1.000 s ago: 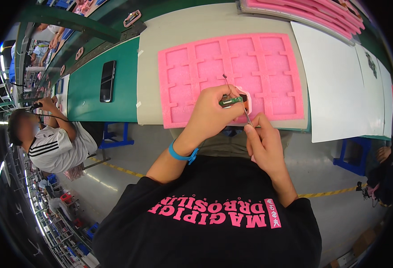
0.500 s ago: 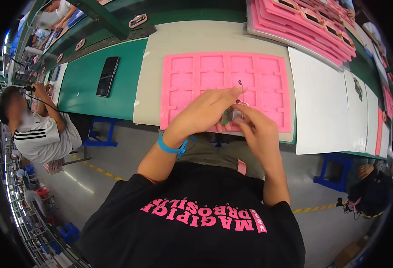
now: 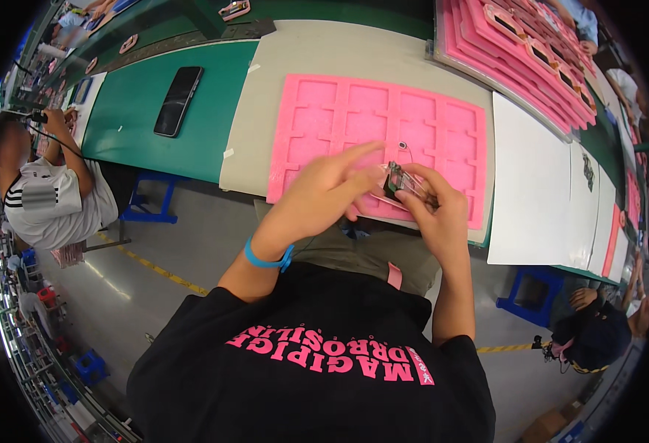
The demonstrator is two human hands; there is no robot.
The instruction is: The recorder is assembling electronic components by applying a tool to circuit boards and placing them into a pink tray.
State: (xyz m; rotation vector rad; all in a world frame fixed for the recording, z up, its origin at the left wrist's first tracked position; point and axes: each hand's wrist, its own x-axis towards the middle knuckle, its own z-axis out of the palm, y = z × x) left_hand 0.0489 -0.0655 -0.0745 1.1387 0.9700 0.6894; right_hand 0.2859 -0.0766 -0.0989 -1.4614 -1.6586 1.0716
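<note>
Above the near part of a pink foam tray point(image 3: 339, 111), my right hand point(image 3: 443, 218) grips a small electronic assembly point(image 3: 396, 183). It shows a dark green circuit board and a pale, partly clear casing. A thin wire runs up from it to a small dark oval part point(image 3: 403, 145) over the tray. My left hand point(image 3: 317, 188), with a blue wristband, is at the assembly's left side. Its index finger is stretched out, slightly blurred, and its thumb lies close to the casing; whether it touches cannot be seen. My fingers hide part of the assembly.
A black phone point(image 3: 179, 101) lies on the green mat to the left. Stacked pink trays point(image 3: 479, 44) holding devices stand at the back right, beside white sheets point(image 3: 527, 184). Another person point(image 3: 51, 177) sits at the left; blue stools point(image 3: 151, 198) stand below the table.
The assembly has turned, showing more of its board and casing. My left hand has drawn back leftward, its index finger now stretched out. The whole view has shifted slightly.
</note>
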